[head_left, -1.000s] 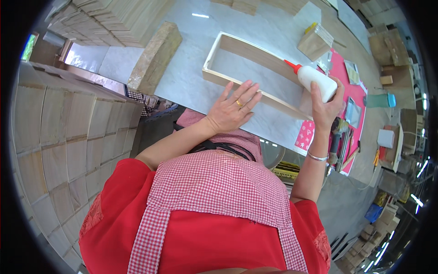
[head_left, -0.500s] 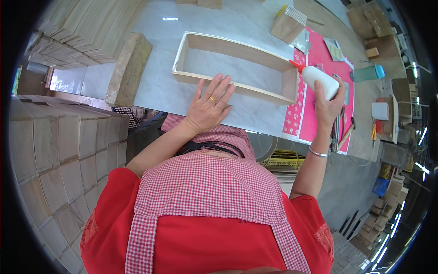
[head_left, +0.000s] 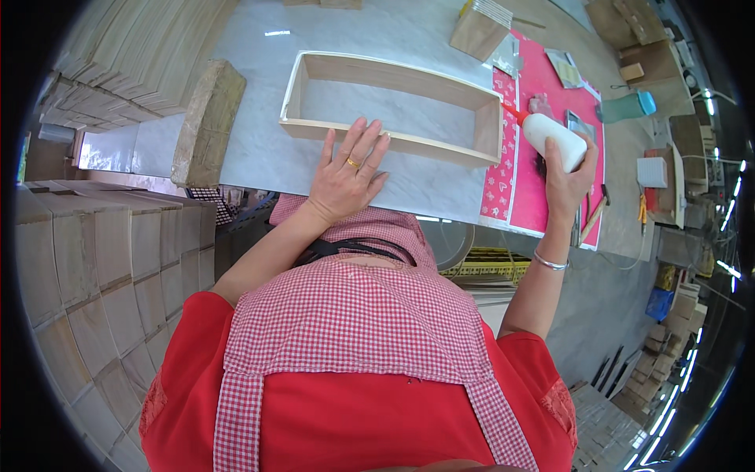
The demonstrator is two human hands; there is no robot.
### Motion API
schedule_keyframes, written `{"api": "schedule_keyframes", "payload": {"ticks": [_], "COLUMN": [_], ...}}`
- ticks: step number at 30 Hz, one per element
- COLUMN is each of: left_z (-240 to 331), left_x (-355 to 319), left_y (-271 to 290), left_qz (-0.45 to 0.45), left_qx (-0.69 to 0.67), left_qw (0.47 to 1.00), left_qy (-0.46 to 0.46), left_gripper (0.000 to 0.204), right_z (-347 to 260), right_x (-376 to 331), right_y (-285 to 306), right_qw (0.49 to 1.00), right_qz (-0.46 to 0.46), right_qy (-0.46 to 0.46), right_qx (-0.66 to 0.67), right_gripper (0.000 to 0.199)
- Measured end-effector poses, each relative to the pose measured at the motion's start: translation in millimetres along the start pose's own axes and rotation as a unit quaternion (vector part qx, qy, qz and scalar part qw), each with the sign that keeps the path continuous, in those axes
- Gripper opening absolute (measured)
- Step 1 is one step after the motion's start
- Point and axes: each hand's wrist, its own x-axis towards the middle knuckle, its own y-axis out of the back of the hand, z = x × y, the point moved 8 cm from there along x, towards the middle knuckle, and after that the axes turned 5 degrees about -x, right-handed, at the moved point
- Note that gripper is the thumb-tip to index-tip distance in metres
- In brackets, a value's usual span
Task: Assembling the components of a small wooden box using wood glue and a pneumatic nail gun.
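Observation:
A long, open rectangular wooden frame (head_left: 432, 147) stands on the marbled tabletop, which shows through its middle. White glue lines parts of its upper rim, most plainly the far and left edges. My left hand (head_left: 346, 175), a ring on one finger, rests against the near wall with its fingers stretched out over the rim. In my right hand (head_left: 568, 187) is a white glue bottle (head_left: 549, 135) with a red nozzle, tilted so the tip points left. That tip is at the frame's right end, near the far corner; whether it touches the wood I cannot tell.
A thick wooden block (head_left: 208, 122) lies left of the frame, beside tall stacks of thin boards (head_left: 141, 47). More stacked wooden pieces (head_left: 118, 252) fill the lower left. On the right, a pink patterned mat (head_left: 531, 193) holds tools, including a hammer (head_left: 595, 216); a teal bottle (head_left: 627, 108) lies beyond.
The nozzle has moved right along the far rim to the frame's right end. The whole view has shifted slightly. My left hand keeps its place on the near wall.

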Motion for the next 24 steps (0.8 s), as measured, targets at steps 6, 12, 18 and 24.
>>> {"api": "schedule_keyframes", "payload": {"ticks": [6, 12, 18, 24], "left_z": [0.6, -0.6, 0.4, 4.2], "left_x": [-0.8, -0.9, -0.5, -6.0], "left_y": [0.9, -1.5, 0.3, 5.7], "left_qz": [0.013, 0.001, 0.018, 0.032], "left_qx": [-0.004, -0.006, -0.015, -0.053], "left_qw": [1.0, 1.0, 1.0, 0.998], "left_qy": [-0.002, 0.002, -0.003, -0.034], "left_gripper": [0.074, 0.075, 0.076, 0.067], "right_z": [3.0, -6.5, -15.1, -32.1], "right_x": [-18.8, -43.3, -59.3, -67.2], "right_y": [15.2, 34.3, 46.1, -0.3], "right_qw": [1.0, 0.999, 0.999, 0.976], "right_qz": [-0.012, -0.013, -0.03, -0.056], "right_qy": [-0.006, 0.01, 0.012, -0.131], "right_qx": [-0.004, -0.029, -0.02, 0.167], "right_gripper": [0.048, 0.045, 0.042, 0.048]}}
